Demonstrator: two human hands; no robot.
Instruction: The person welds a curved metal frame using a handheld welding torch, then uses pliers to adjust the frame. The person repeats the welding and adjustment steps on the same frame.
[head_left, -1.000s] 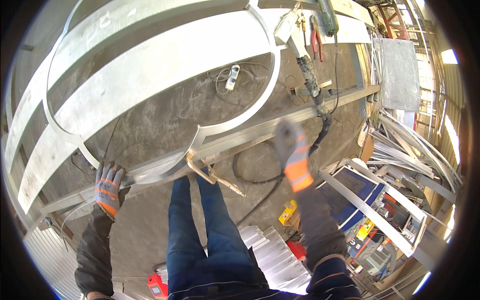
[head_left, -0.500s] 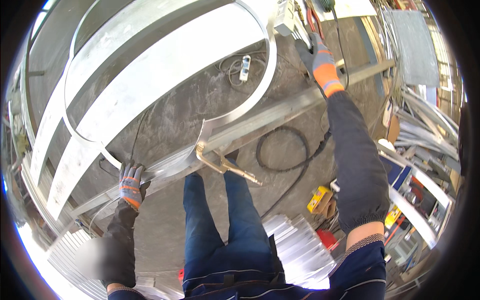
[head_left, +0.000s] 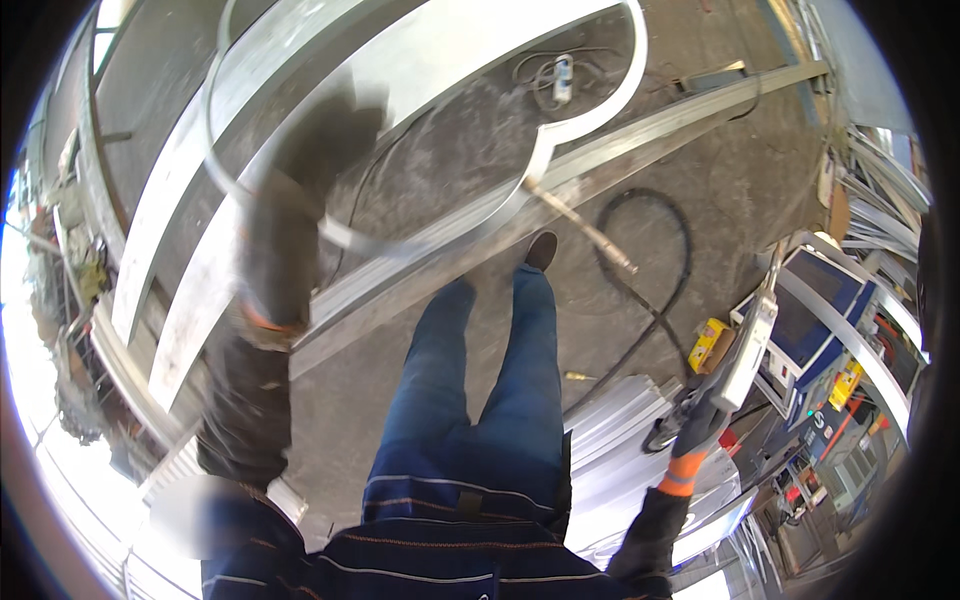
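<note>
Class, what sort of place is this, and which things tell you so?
Probably a metal fabrication workshop: there are a broad curved metal piece, a long metal beam, and a pile of metal strips at the right.

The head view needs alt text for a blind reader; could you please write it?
A person's gloved right hand holds a white handheld tool; the left hand, blurred, shows before large curved metal pieces. A long metal beam crosses the view.

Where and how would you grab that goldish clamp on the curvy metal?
Probably take the clamp near its free end, coming from the lower right: that long, narrow end sticks out toward that side, while the other end sits at the curved metal band.
</note>
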